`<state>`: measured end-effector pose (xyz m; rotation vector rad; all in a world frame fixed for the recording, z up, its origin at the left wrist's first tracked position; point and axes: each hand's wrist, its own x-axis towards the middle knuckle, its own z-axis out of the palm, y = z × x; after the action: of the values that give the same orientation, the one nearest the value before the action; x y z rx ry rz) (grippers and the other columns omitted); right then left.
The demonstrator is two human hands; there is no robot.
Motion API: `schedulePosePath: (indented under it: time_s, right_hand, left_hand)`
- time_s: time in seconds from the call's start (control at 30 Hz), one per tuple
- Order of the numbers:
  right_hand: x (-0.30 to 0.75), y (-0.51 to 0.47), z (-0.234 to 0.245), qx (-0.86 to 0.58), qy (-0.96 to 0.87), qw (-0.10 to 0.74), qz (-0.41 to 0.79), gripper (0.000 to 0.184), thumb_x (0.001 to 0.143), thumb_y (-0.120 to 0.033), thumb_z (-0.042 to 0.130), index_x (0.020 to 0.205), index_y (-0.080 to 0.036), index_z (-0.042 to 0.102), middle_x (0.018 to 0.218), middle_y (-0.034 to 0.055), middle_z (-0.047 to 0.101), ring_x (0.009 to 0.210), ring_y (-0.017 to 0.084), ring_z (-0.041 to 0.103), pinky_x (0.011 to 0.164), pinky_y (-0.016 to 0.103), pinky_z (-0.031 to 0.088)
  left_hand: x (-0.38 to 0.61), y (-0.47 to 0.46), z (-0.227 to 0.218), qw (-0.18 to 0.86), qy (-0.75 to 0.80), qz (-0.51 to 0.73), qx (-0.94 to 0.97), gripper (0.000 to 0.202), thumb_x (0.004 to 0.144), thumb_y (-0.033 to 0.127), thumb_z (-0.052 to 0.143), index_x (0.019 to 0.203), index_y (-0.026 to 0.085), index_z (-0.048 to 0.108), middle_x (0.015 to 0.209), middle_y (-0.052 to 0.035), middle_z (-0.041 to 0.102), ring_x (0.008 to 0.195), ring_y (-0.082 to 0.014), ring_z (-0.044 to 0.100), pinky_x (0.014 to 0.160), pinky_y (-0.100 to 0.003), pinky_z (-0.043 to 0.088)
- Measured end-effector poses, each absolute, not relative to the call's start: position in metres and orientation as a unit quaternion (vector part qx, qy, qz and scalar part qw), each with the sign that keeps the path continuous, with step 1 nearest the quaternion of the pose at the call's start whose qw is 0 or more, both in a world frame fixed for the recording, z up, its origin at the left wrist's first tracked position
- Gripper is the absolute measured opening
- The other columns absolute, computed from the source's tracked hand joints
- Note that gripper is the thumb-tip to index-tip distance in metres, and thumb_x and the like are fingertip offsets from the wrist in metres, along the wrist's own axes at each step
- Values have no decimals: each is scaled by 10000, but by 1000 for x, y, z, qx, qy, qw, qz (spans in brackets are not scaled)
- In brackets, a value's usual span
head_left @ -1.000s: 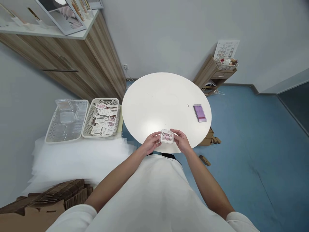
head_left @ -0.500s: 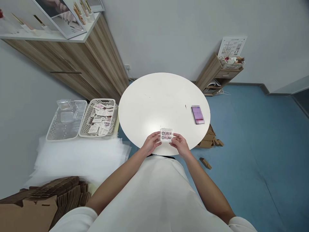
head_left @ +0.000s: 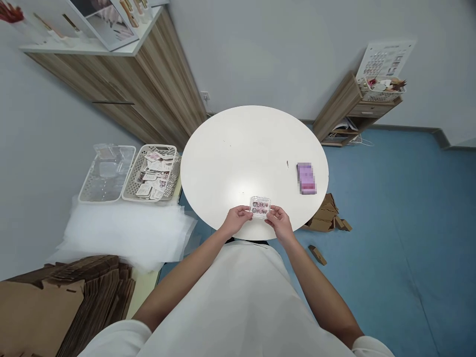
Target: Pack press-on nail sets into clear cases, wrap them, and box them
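A small clear plastic box [head_left: 260,207] with two rows of patterned press-on nails is held between my hands, near the front edge of the round white table [head_left: 238,158]. My left hand [head_left: 237,219] pinches its left side with thumb and fingers. On the opposite side, my right hand [head_left: 280,221] grips the right edge in the same way. The box looks closed. Further right on the table lies a purple rectangular object [head_left: 306,178], blurred out in the picture.
Left of the table stand a white basket of nail cards [head_left: 168,173] and a basket of clear plastic boxes [head_left: 92,183]. White sheets [head_left: 130,230] and flattened cardboard [head_left: 40,312] lie nearer me. A wooden cabinet [head_left: 167,79] and small shelf [head_left: 336,109] line the wall. Cardboard pieces [head_left: 323,215] lie right.
My view has shifted slightly. Both hands still hold the clear box, which is tilted a little more and sits slightly further right in the view.
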<state>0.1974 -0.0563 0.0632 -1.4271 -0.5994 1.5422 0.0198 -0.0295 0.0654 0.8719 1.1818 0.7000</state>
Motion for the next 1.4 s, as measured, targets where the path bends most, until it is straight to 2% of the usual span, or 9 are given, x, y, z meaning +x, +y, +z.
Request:
schedulePosePath:
  time_s: [0.17, 0.3, 0.4, 0.5, 0.57, 0.77, 0.97, 1.23, 1.4]
  right_hand:
    - [195, -48, 58, -581, -254, 447, 632, 420, 601, -370, 671, 964, -239, 506, 838, 15, 595, 801, 159, 570, 728, 336, 477]
    - [184, -39, 59, -587, -278, 434, 624, 430, 607, -379, 666, 976, -241, 492, 824, 14, 596, 775, 159, 573, 744, 355, 467]
    - [172, -30, 59, -595, -288, 422, 620, 418, 611, -389, 660, 966, -240, 498, 848, 15, 590, 755, 152, 575, 733, 351, 462]
    - [155, -20, 55, -595, -295, 411, 624, 410, 611, -394, 657, 962, -244, 505, 883, 21, 588, 743, 149, 575, 710, 341, 458]
    - [140, -12, 53, -596, -301, 403, 626, 406, 615, -392, 653, 964, -246, 506, 894, 23, 588, 745, 149, 573, 712, 341, 456]
    - [78, 14, 52, -588, -329, 368, 641, 404, 643, -359, 631, 1006, -254, 489, 958, 30, 580, 792, 146, 565, 783, 352, 439]
    - [13, 45, 44, -603, -373, 313, 632, 437, 651, -338, 620, 1068, -278, 504, 1133, 37, 505, 986, 174, 488, 838, 340, 422]
    - [-47, 95, 25, -628, -398, 254, 618, 581, 637, -322, 611, 1190, -234, 457, 1146, 51, 488, 944, 161, 485, 836, 327, 411]
    - [-64, 117, 17, -628, -452, 236, 588, 499, 670, -315, 571, 1155, -230, 490, 1111, 38, 503, 863, 145, 492, 809, 321, 422]
  left_hand:
    - [19, -32, 60, 661, 553, 315, 398, 409, 647, 373, 662, 980, 160, 556, 649, -4, 596, 649, -132, 564, 733, -301, 409]
    - [13, -30, 54, 642, 566, 338, 391, 472, 690, 368, 621, 1101, 174, 497, 698, -8, 595, 688, -133, 560, 731, -290, 410]
    - [6, -27, 51, 614, 579, 360, 399, 471, 722, 362, 587, 1149, 199, 477, 852, -38, 596, 772, -138, 557, 755, -287, 412]
    - [-7, -23, 51, 584, 599, 376, 400, 448, 727, 351, 582, 1149, 223, 499, 1064, -77, 536, 878, -158, 534, 765, -285, 418]
    - [-20, -20, 51, 571, 608, 379, 400, 457, 723, 339, 589, 1159, 235, 501, 1119, -84, 498, 908, -167, 516, 756, -284, 424]
    - [-73, -2, 44, 533, 642, 387, 391, 500, 721, 341, 591, 1201, 266, 472, 1107, -76, 438, 972, -183, 462, 739, -279, 442]
    - [-131, 24, 28, 512, 677, 394, 352, 532, 712, 348, 598, 1218, 262, 461, 1111, -75, 393, 1017, -196, 437, 772, -274, 437]
    - [-182, 70, 1, 490, 712, 338, 372, 588, 741, 377, 549, 1282, 240, 365, 1165, -87, 371, 1048, -204, 437, 795, -299, 433]
    - [-194, 89, -11, 456, 713, 326, 422, 622, 743, 376, 541, 1301, 238, 302, 1213, -97, 372, 1088, -217, 430, 861, -346, 403]
